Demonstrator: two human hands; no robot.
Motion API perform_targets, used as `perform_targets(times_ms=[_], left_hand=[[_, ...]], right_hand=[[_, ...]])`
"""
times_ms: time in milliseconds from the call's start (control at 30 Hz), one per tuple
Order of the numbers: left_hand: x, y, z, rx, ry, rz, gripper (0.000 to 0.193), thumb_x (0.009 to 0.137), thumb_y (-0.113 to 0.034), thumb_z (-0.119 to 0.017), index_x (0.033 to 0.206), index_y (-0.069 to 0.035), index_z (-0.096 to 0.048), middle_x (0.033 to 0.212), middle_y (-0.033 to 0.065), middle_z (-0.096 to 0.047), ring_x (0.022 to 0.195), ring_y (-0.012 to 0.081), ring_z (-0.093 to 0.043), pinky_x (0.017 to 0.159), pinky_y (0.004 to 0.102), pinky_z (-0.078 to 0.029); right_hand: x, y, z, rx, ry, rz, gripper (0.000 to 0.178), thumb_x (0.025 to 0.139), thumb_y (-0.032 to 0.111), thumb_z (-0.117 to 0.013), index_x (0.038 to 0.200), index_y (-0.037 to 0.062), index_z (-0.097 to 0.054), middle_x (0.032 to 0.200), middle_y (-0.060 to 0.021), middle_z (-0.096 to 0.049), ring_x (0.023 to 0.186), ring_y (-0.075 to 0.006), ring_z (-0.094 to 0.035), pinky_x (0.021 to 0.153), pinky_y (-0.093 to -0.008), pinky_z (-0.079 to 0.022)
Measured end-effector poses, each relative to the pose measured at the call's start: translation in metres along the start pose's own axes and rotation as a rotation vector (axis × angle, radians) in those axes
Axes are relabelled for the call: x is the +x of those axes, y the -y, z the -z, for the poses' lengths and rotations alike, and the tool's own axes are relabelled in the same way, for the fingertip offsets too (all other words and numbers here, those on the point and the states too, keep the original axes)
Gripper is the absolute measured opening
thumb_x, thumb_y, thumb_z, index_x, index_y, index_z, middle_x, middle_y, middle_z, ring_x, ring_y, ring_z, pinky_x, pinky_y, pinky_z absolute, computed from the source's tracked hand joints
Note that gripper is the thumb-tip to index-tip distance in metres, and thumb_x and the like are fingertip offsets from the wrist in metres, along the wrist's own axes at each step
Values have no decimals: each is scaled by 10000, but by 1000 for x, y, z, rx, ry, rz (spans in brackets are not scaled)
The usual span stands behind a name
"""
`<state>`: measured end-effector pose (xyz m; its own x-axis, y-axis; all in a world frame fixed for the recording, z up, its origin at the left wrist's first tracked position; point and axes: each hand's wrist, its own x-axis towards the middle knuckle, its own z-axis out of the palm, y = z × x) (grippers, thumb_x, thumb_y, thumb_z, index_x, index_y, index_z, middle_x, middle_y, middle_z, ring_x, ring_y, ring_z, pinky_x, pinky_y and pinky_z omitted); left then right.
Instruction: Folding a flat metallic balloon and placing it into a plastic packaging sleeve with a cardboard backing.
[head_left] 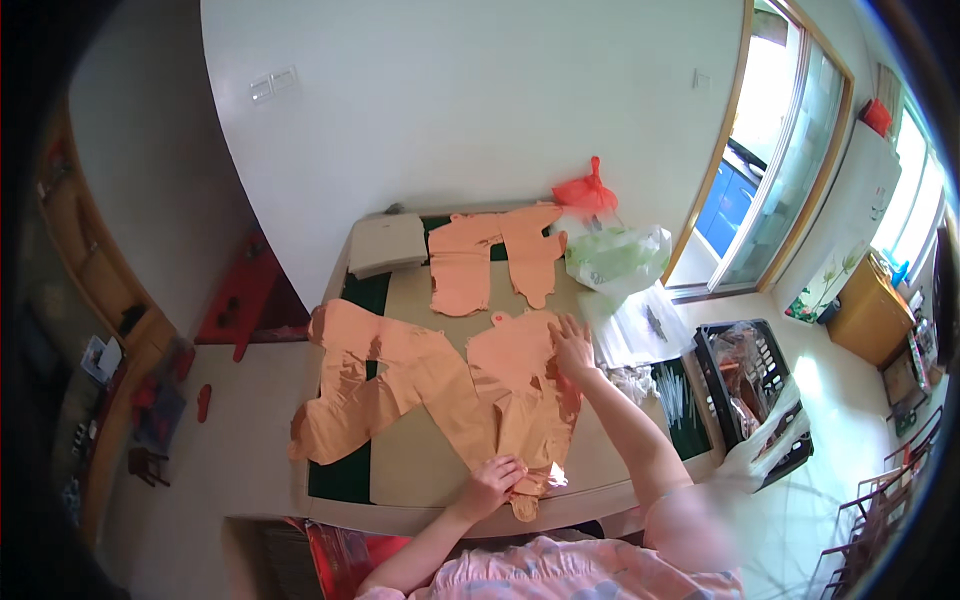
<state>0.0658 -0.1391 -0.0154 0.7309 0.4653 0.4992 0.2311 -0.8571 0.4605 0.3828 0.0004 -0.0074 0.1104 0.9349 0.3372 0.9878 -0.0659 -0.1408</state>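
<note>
A flat, uninflated orange foil balloon [510,352] lies on the table in front of me, its lower part wrinkled and shiny. My right hand [573,348] rests flat on its upper right edge, fingers stretched out. At the near end, my left hand [490,485] has its fingers closed on the foil close to the table's front edge; the fingertips are partly hidden. A second creased foil balloon [350,345] spreads out to the left, meeting the first one. Behind them lie more flat orange foil shapes [460,270].
A pale stack [387,245] sits at the back left corner. At the back right are a red plastic bag [587,190], a green-and-white bag [622,258] and clear plastic sheets [640,325]. Thin clear sticks [676,395] lie near a black crate [745,385] beside the table.
</note>
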Motion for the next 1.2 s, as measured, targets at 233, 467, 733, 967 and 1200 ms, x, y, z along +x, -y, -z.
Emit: perform_targets(times_ms=[233, 467, 733, 967, 1200], left_hand=[[2, 1, 14, 32, 36, 14, 324, 770, -95, -685, 1093, -91, -667, 1200, 96, -621, 1190, 250, -543, 1050, 418, -411], [-10, 8, 14, -8, 137, 54, 449, 732, -55, -661, 1176, -116, -637, 1326, 95, -546, 1297, 253, -456, 1085, 437, -366], [4, 14, 49, -136, 160, 146, 540, 708, -76, -615, 1246, -118, -599, 1402, 183, -444, 1340, 349, -388, 1079, 485, -341], [79, 54, 10, 101, -61, 190, 499, 832, -279, -653, 1281, -87, -551, 1434, 187, -399, 1345, 337, -365, 1092, 518, -294], [83, 76, -23, 254, 105, 249, 585, 870, -427, -602, 1339, -94, -494, 1467, 198, -369, 1388, 339, -308, 1110, 535, -246]], right_hand=[[-107, 39, 24, 180, -12, 22, 410, 911, 151, -519, 1317, 97, -517, 1424, -119, -448, 1362, -299, -365, 1119, -542, -239], [-123, 40, 20, 186, -61, -27, 380, 941, 190, -509, 1308, 93, -528, 1375, -122, -503, 1322, -301, -423, 1092, -536, -290], [-120, 43, 20, 183, -85, -25, 375, 930, 169, -519, 1295, 82, -527, 1369, -118, -504, 1312, -300, -430, 1088, -534, -299], [-122, 41, 20, 170, -63, -44, 377, 938, 190, -509, 1299, 83, -525, 1376, -117, -500, 1327, -290, -417, 1101, -532, -281], [-124, 41, 16, 159, -89, -37, 367, 945, 207, -512, 1295, 100, -540, 1369, -110, -513, 1314, -283, -438, 1095, -524, -296]])
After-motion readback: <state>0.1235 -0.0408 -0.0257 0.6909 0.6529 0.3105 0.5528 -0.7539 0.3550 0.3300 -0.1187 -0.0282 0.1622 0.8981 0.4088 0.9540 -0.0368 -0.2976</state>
